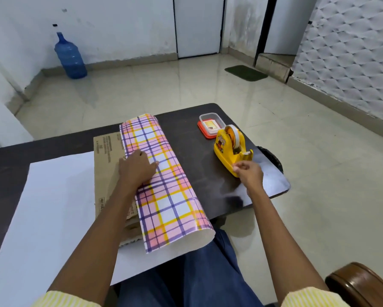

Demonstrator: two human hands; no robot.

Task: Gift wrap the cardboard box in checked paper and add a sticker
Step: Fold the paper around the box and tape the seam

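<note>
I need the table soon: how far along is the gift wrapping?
Early. Done: one checked paper flap folded over the cardboard box, left hand pressing it flat. In hand: right hand pinching at the tape dispenser. Left: taping, other flap, both ends, sticker.

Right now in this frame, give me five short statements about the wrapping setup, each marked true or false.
1. The left hand presses the pink, yellow and purple checked paper onto the flat brown cardboard box. True.
2. The right hand rests on that box. False: it is at the near end of the yellow plastic tape dispenser, fingertips pinched together.
3. The checked paper covers the whole box. False: the box's left part lies bare.
4. The small clear plastic container stands beyond the dispenser. True.
5. The big blue water jug stands on the dark table. False: it stands on the tiled floor.
</note>
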